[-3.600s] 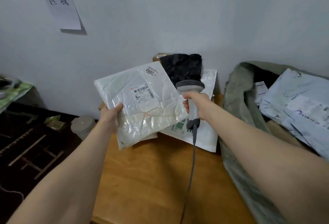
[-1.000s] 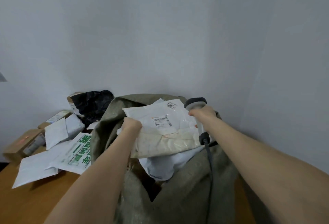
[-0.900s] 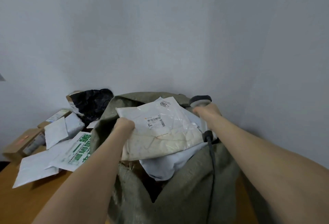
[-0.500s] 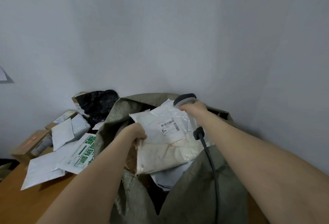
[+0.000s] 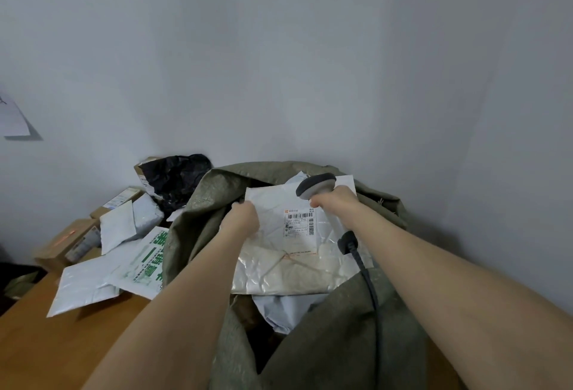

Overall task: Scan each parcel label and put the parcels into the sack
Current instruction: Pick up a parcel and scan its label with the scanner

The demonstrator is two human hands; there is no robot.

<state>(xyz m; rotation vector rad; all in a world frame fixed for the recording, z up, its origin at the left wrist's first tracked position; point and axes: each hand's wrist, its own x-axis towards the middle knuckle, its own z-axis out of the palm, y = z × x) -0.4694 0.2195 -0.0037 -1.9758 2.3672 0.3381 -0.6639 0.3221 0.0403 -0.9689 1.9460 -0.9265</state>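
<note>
white plastic parcel over olive woven sack mouth | flat white mailers left of sack, on wooden table | black plastic bag behind mailers

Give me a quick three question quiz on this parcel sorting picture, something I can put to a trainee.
1. True or false: the right hand holds the scanner.
2. The white parcel gripped by the left hand is: A) over the open mouth of the sack; B) on a shelf; C) on the floor.
3. Fill in: the parcel with green print lies on the wooden ____.

Key: 1 true; 2 A; 3 table.
</note>
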